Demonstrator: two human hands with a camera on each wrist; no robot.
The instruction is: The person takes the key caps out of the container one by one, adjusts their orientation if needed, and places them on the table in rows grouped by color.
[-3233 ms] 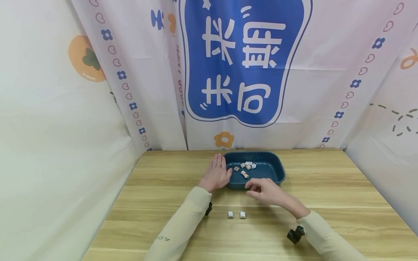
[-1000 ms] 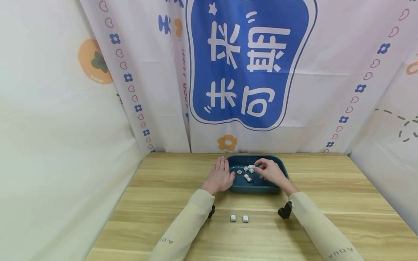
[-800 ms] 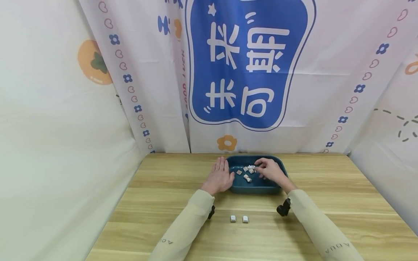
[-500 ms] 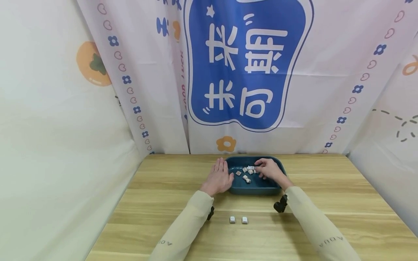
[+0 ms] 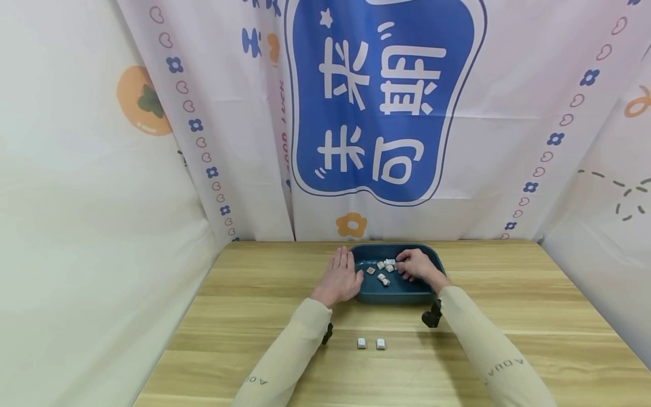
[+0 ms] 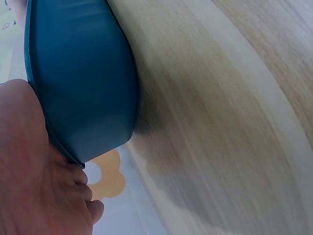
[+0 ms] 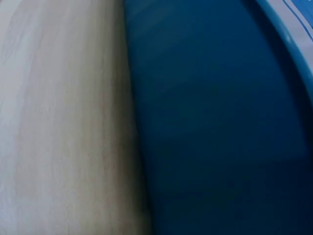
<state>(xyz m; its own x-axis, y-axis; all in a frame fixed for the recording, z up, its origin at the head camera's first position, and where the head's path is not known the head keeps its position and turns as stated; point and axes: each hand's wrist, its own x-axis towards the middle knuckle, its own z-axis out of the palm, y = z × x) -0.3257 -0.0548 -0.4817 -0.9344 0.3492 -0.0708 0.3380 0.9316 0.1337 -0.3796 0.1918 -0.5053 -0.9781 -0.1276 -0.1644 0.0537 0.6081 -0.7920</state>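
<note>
A dark teal tray (image 5: 396, 298) stands at the back of the table with several small keycaps (image 5: 385, 281) in it, some white, some showing tan faces. My left hand (image 5: 339, 281) lies along the tray's left rim, fingers straight; in the left wrist view it rests against the tray's wall (image 6: 83, 83). Inside the tray, my right hand (image 5: 418, 264) has bent fingers right at the white keycaps (image 5: 390, 262); I cannot tell whether one is pinched. The right wrist view shows only the tray's side (image 7: 215, 107) and table, without the hand.
Two white keycaps (image 5: 361, 343) sit side by side on the wooden table (image 5: 254, 316) in front of the tray. A printed curtain (image 5: 325, 220) hangs right behind the table, and pale cloth walls rise on both sides.
Earlier my right hand hovered at the tray's front rim; it then moved into the tray at the white keycaps and has shifted only slightly since. The left hand stays at the rim.
</note>
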